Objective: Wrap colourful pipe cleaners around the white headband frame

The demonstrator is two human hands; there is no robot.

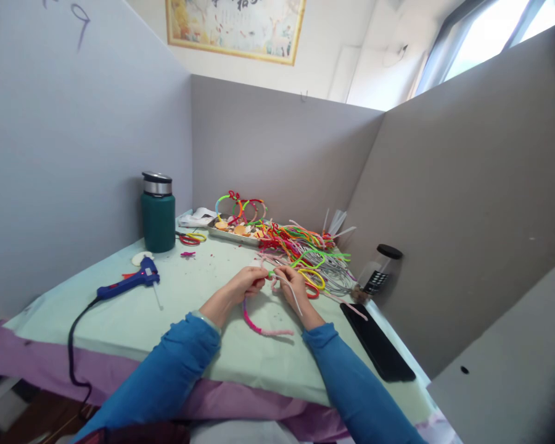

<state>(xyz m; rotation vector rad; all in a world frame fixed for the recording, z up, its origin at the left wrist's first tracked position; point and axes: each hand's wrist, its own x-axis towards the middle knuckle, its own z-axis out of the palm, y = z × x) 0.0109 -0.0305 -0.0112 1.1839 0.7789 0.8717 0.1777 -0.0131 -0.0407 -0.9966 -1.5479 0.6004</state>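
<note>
My left hand (pixel 248 283) is closed on a pipe cleaner (pixel 252 323) whose purple, magenta and pale pink length curves down below it over the table. Close beside it, my right hand (pixel 293 288) pinches the same work, where a small green part (pixel 271 274) shows between the fingertips of both hands. A thin white strand (pixel 292 293) runs from the fingertips across the right hand toward the wrist. Fingers hide how the pieces join. Yellow-handled scissors (pixel 315 279) lie just right of my right hand.
A heap of coloured pipe cleaners (pixel 300 237) lies behind my hands, by a metal tray (pixel 235 237) of small pieces. At left stand a green bottle (pixel 158 213) and a blue glue gun (pixel 128 283). A black phone (pixel 377 343) and a clear jar (pixel 380 271) are at right.
</note>
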